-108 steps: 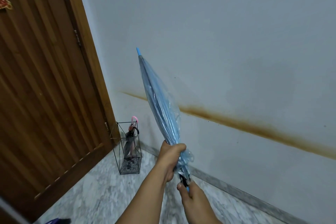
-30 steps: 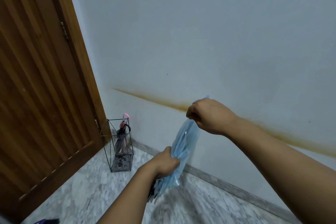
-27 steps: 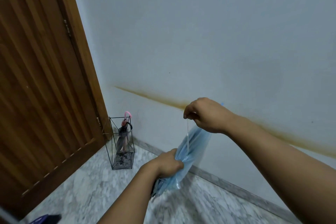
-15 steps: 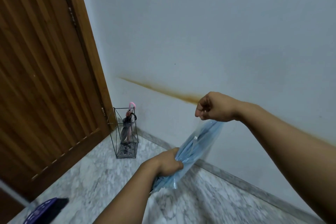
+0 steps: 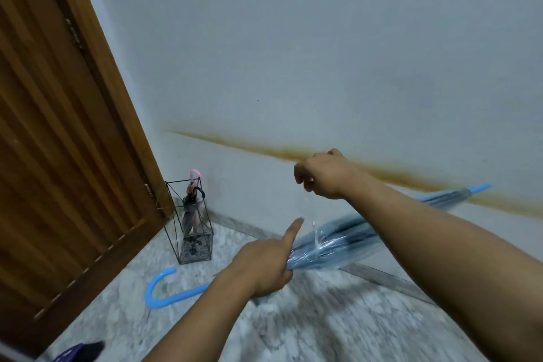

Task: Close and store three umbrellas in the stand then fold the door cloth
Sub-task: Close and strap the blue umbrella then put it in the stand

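The left hand (image 5: 261,267) grips the blue umbrella (image 5: 346,241) around its folded cloth, with the pointer finger sticking straight out. I think it holds there to keep the folds bunched tight. The umbrella lies almost flat in the air, its curved handle (image 5: 160,292) low to the left and its tip (image 5: 480,187) far to the right.

The right hand (image 5: 326,175) is above, its fingers pinched on a thin clear strap (image 5: 313,229) that rises from the cloth. It looks ready to wrap the strap around.

The stand (image 5: 189,222) sits in the corner by the door (image 5: 58,156). It already holds two umbrellas, so there is less room inside. A dark cloth (image 5: 78,351) lies on the floor, low and left.
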